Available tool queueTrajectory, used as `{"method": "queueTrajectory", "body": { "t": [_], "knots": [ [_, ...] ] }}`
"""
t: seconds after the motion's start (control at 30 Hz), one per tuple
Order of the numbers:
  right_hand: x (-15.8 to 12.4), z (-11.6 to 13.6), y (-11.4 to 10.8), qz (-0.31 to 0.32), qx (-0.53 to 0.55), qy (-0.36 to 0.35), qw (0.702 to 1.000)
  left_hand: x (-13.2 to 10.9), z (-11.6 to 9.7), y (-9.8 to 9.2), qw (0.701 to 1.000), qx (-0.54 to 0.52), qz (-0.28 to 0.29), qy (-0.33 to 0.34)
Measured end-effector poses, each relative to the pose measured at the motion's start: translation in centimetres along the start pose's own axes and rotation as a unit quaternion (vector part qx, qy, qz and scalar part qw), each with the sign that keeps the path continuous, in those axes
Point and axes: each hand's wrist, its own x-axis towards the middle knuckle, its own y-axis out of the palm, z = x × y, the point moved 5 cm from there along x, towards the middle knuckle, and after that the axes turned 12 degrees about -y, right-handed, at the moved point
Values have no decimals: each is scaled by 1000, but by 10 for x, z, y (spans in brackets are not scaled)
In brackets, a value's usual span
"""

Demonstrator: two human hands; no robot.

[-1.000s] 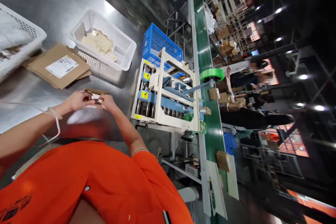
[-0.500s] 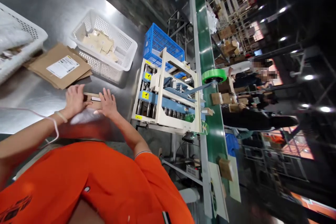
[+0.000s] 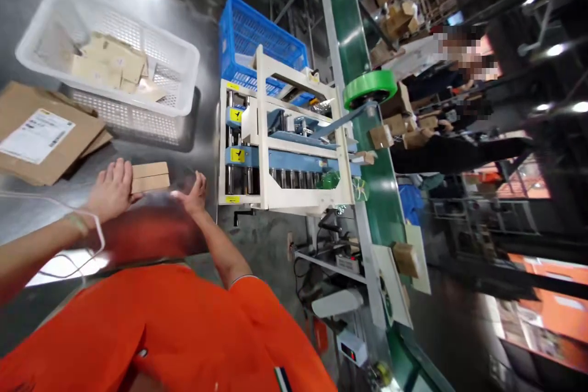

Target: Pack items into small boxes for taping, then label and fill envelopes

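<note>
Head view: I see the left hand [image 3: 113,190] lying open and just touching the small cardboard box [image 3: 150,177], gripping nothing, while the right hand [image 3: 193,193] has let go, open and apart from the box, which sits on the steel surface [image 3: 188,159].

a warehouse packing floor, where a green conveyor belt [image 3: 351,24] runs through a carton sealing machine [image 3: 285,162] beside cardboard-stacked shelving racks [image 3: 397,9].

The printed label [image 3: 37,135] on the cardboard sheet [image 3: 78,147] is too small to read, and the picture's left edge cuts that sheet off. A co-worker's head [image 3: 459,49] is blurred out, and the right hand [image 3: 195,193] is slightly blurred.
</note>
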Motion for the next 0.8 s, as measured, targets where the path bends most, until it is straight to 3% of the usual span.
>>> {"method": "queueTrajectory", "body": {
  "t": [0.07,0.17,0.37,0.5,0.6,0.7,0.77,0.8],
  "knots": [
    [-7,-29,-1,-34,-24,58,997,36,-27,-6,1000,23,11,10],
    [-16,-49,7,-7,-63,87,994,94,-74,-13,999,45,9,26],
    [-25,-54,24,28,-90,68,993,195,-155,-21,998,-20,8,60],
    [-27,-59,35,26,-91,55,994,250,-216,-15,987,-107,26,117],
    [-28,-66,43,21,-100,49,994,270,-275,1,976,-157,45,147],
    [-32,-71,42,20,-106,35,994,267,-320,18,969,-189,58,150],
    [-35,-73,35,17,-101,30,994,255,-321,20,954,-242,57,167],
    [-36,-74,30,12,-97,31,995,247,-308,15,947,-262,49,177]
  ]
}}
